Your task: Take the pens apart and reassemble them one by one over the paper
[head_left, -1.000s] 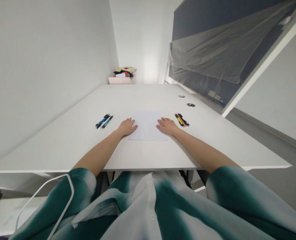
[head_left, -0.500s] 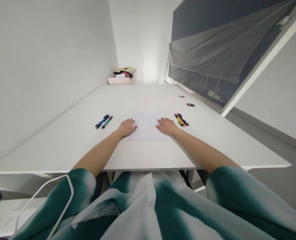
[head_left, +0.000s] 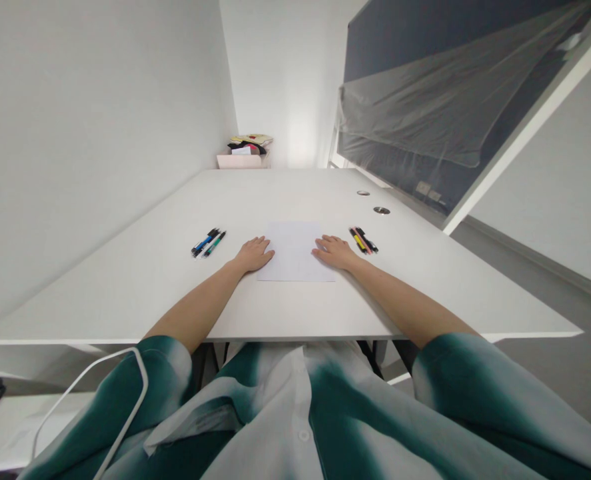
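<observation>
A white sheet of paper point(head_left: 295, 250) lies flat on the white table point(head_left: 285, 303) in front of me. My left hand point(head_left: 253, 254) rests palm down on the sheet's left edge, fingers stretched out and holding nothing. On the right edge my right hand point(head_left: 333, 251) lies flat the same way, also open. Left of my left hand lie blue and green pens point(head_left: 208, 242). Just right of my right hand lies a bunch of pens point(head_left: 362, 240) in yellow, red and black.
Two round cable holes point(head_left: 381, 210) sit in the table's right part. At the far end stands a pale box point(head_left: 242, 159) with cloth items on it. A plastic-wrapped dark panel point(head_left: 425, 113) rises on the right, a white wall on the left.
</observation>
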Tool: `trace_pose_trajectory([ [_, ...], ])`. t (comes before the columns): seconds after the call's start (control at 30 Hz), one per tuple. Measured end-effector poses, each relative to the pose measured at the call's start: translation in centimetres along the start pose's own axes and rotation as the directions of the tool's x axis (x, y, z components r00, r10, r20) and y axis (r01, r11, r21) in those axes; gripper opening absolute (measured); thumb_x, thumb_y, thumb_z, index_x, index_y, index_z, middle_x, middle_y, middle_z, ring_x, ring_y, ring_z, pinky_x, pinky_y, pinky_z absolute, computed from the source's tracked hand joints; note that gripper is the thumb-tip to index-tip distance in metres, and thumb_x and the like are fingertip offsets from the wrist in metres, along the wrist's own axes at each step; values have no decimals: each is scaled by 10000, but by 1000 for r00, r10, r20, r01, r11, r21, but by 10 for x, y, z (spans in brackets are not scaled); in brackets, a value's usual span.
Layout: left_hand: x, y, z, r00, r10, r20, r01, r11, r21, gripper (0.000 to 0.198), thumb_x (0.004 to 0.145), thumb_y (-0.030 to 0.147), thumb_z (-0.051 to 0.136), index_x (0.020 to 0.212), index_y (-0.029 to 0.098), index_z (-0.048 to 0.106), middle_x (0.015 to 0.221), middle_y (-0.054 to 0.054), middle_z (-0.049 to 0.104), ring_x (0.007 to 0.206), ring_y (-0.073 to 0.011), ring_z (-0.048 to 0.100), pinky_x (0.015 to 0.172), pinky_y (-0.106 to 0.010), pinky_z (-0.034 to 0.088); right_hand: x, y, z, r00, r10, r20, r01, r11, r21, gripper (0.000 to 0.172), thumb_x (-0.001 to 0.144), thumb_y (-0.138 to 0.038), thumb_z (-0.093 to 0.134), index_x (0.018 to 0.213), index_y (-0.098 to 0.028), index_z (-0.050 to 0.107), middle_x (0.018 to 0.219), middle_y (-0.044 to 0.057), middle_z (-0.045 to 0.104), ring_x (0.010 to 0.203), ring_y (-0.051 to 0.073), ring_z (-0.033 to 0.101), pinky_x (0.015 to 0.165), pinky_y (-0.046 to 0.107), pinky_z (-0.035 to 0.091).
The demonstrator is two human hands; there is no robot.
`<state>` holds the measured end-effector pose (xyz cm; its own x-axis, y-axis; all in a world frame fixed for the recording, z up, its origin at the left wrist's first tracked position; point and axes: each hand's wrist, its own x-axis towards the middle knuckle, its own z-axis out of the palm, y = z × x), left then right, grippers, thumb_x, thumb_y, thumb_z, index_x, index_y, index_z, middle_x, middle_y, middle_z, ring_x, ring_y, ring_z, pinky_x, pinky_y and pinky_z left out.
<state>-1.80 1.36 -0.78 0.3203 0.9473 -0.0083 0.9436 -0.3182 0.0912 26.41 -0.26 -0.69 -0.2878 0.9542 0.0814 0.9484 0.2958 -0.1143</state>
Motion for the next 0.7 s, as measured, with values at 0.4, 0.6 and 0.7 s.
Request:
trace_pose_trajectory([
  [0.4,0,-30,-16,936,-297,-189,282,954,-99,556,894,464,456,1362,173,526,1399,-139,554,1278,-296,510,1077,-389,380,5,6,4,1000,-2,-1,2,1000,-3,543,971,-534,338,1385,-243,535,1514,129,436,1393,332,386,1097,498,345],
  [0.6,-7,-57,-26,818,-503,-279,496,862,-99,439,885,324,464,1288,196,583,1329,-171,577,1243,-351,503,1017,-487,398,8,10,9,1000,-3,-15,3,1000,-2,559,971,-527,355,1407,-217,518,1521,145,427,1400,326,380,1102,497,338],
  [0.7,-10,-67,-29,771,-568,-288,566,818,-99,399,875,267,453,1218,184,638,1295,-182,593,1213,-356,512,994,-495,392,9,12,10,1000,1,-31,-1,1000,9,552,971,-527,357,1401,-225,528,1515,136,438,1382,321,407,1099,492,344],
])
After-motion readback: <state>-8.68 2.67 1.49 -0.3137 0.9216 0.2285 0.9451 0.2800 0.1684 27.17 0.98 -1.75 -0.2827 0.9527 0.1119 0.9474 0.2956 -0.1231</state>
